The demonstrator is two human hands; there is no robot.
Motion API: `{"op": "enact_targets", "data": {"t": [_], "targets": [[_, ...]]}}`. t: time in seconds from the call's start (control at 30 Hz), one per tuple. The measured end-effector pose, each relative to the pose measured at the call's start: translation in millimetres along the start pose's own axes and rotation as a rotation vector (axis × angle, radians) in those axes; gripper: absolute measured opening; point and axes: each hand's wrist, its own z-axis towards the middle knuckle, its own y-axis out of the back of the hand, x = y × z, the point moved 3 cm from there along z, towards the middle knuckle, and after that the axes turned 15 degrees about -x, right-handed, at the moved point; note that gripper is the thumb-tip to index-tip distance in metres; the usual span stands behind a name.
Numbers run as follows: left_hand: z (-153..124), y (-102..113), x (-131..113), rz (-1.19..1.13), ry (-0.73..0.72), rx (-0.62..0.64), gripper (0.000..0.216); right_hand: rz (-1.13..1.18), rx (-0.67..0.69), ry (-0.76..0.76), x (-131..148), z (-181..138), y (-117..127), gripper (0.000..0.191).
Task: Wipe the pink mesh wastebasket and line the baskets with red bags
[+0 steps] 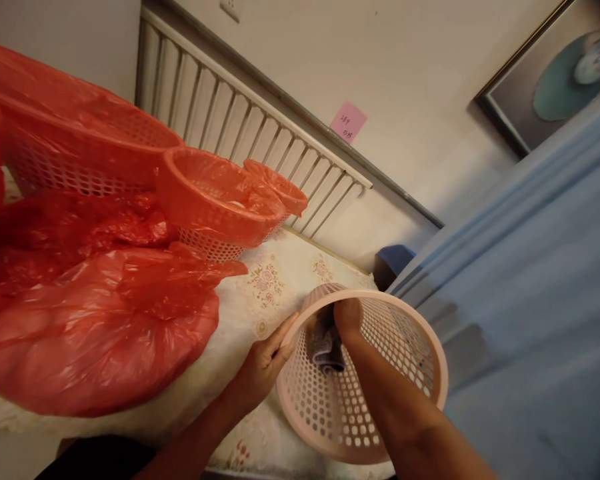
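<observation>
Fingers of my left hand (263, 363) curl around the rim of the pink basket (330, 413), over the floral cover (275, 280).
My right hand (347, 317) sits inside on a grey cloth (326, 347), fingers hidden, grip unclear; the writing on the pink note (349, 123) is unreadable.

This looks like a room in a home. A white ribbed radiator (240, 120) runs along the plain wall at upper centre, with a pink sticky note (349, 123) above it and a framed picture (555, 80) at upper right. A flowered tablecloth (270, 280) covers the table at centre. Household ware stands on it: red-bagged baskets (215, 207) at left, a pink plastic basket (330, 413) at lower centre.
</observation>
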Motion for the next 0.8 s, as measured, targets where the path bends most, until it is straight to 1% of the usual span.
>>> {"op": "enact_targets", "data": {"t": [0.07,0.13,0.2,0.27,0.37,0.43,0.53,0.6,0.67,0.73,0.8], "targets": [[0.3,-2.0,2.8,0.007,0.011,-0.009,0.055,-0.106,-0.032,-0.075,-13.4,0.9,9.5,0.038],[0.9,-4.1,3.7,0.004,0.014,-0.013,0.056,-0.204,-0.029,-0.161,-26.0,-5.9,13.0,0.040],[1.1,-5.5,3.7,-0.006,0.017,-0.018,0.057,-0.277,0.018,-0.239,-35.9,-16.8,10.0,0.039],[0.9,-6.2,3.8,-0.014,0.027,-0.021,0.056,-0.315,0.102,-0.276,-40.1,-28.5,1.8,0.035],[0.1,-6.3,4.4,-0.030,0.043,-0.026,0.057,-0.300,0.227,-0.220,-31.1,-43.2,-15.0,0.028],[-0.2,-6.1,4.6,-0.049,0.046,-0.029,0.059,-0.246,0.276,-0.133,-14.6,-50.1,-27.0,0.026],[-0.3,-5.7,4.3,-0.072,0.050,-0.013,0.060,-0.133,0.300,0.011,17.9,-52.5,-41.7,0.027],[-0.2,-4.3,4.1,-0.071,0.052,-0.020,0.061,-0.070,0.280,0.075,35.5,-45.1,-44.8,0.031],[-0.1,-2.0,4.7,-0.047,0.057,-0.053,0.061,-0.043,0.214,0.095,43.2,-29.8,-39.2,0.036],[-0.2,0.0,6.3,-0.012,0.059,-0.089,0.060,-0.055,0.121,0.072,39.4,-11.2,-25.7,0.040],[-0.4,0.0,8.5,0.019,0.051,-0.102,0.058,-0.095,0.039,0.028,27.2,3.2,-8.4,0.044]]}}
